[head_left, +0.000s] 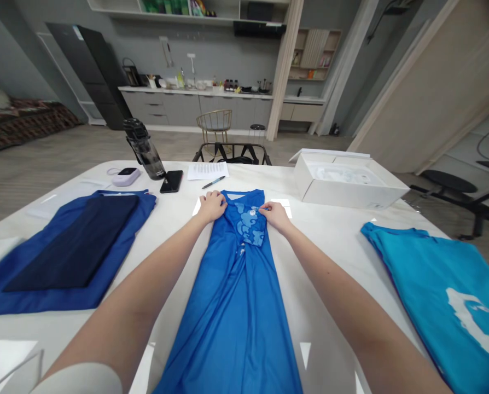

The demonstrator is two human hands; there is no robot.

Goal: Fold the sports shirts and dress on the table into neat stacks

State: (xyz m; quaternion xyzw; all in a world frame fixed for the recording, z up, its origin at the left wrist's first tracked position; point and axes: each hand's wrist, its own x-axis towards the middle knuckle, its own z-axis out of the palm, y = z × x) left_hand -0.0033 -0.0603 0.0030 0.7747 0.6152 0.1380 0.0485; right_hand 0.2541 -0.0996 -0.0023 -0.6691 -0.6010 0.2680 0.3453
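A blue shirt (244, 306) lies lengthwise on the white table in front of me, its neckline at the far end and loose creases running toward me. A sleeve with a light blue cloud pattern (250, 227) is folded over its upper part. My left hand (213, 207) rests on the shirt's left shoulder edge, fingers bent down onto the fabric. On the opposite side, my right hand (275, 215) pinches the edge of the patterned part between thumb and finger.
Dark blue folded clothes (76, 241) lie at left, a turquoise shirt (445, 284) at right. Behind are a water bottle (146, 153), a phone (171, 181), a purple device (125, 176), a pen (214, 182), a paper sheet (201, 171) and an open white box (343, 194).
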